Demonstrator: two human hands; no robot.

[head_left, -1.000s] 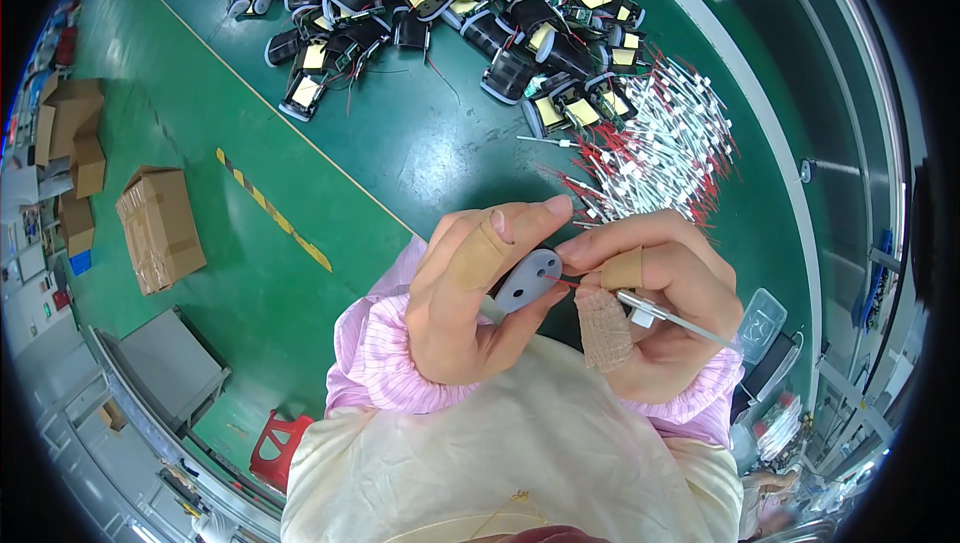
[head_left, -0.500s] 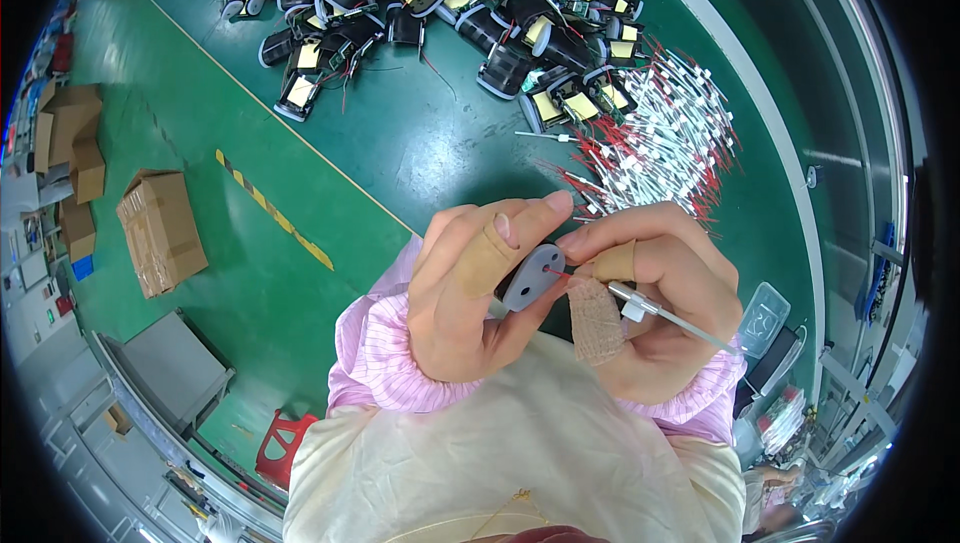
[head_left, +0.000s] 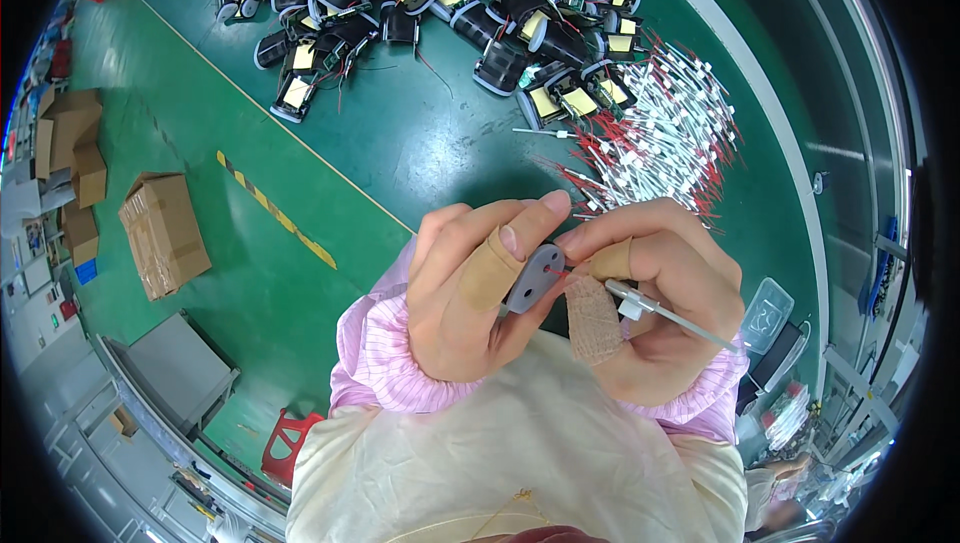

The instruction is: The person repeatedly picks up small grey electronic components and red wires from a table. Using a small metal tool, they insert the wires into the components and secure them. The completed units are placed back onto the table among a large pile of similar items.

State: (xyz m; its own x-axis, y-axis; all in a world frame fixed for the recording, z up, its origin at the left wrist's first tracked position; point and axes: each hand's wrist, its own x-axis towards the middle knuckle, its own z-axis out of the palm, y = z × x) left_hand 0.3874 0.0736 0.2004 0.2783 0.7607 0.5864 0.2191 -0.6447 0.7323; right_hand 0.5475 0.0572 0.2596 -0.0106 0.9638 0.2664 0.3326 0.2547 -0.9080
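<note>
My left hand (head_left: 455,293) is closed around a small device with a grey oval end plate (head_left: 533,283). Its body is mostly hidden by my fingers, and several small holes show in the plate. My right hand (head_left: 680,278) is closed, its thumb and forefinger pinching a thin red wire (head_left: 561,274) at one of the holes. I cannot tell how deep the wire sits in it. Lying across the right palm is a slim white lead (head_left: 655,310) with a small white tab. Beige bandages wrap fingers on both hands.
On the green table (head_left: 400,158) lie a heap of black housings (head_left: 505,65) with grey ends and yellow pads, and a pile of white leads with red wires (head_left: 665,133). Cardboard boxes (head_left: 165,233) and a red stool (head_left: 290,446) stand to the left. A clear plastic box (head_left: 767,315) is at right.
The grey end plate has tilted slightly in my left hand, and less of its dark body shows. Both hands keep nearly the same place, with the red wire still at the hole.
</note>
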